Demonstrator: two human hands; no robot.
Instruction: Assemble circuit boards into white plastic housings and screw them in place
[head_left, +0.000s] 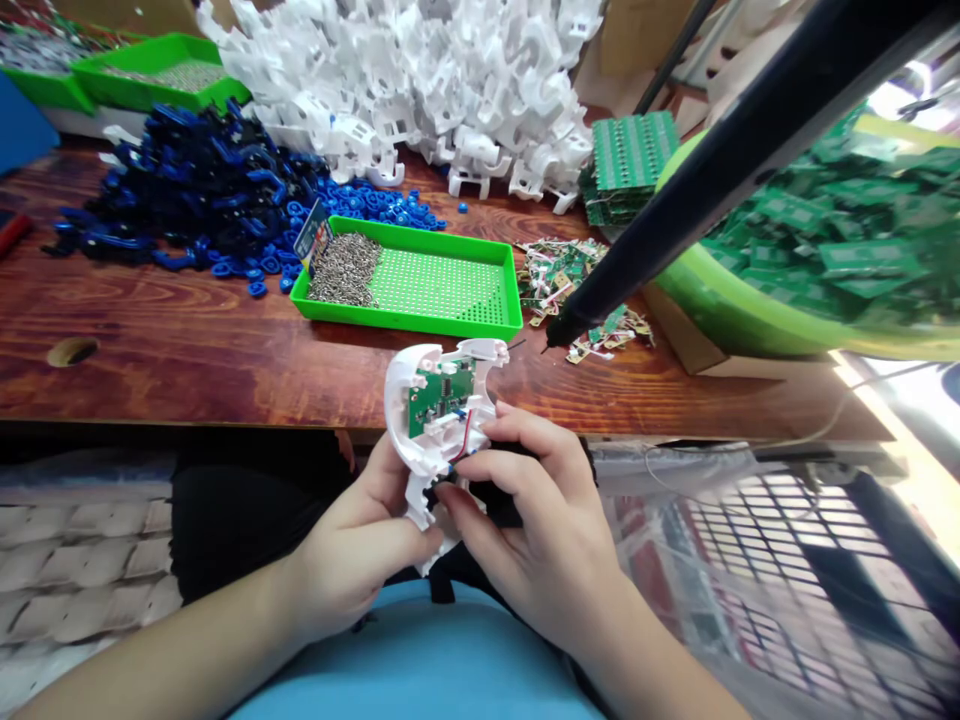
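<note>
Clasped in left hand (349,555): one white housing (399,400), green circuit board (429,402) inside, by the near edge of the table (217,350). Right hand (551,510): touching its lower side; whether pinching anything, cannot tell.

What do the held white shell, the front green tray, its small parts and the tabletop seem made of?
White shell: likely moulded plastic, smooth satin finish; thin, curved walls.
Front green tray: probably plastic, slightly glossy; uniform colour, perforated floor.
Small parts: apparently metal; silvery glints, too small to be sure.
Tabletop: wood or wood-look laminate, seemingly varnished; reddish-brown grain, soft sheen.
</note>
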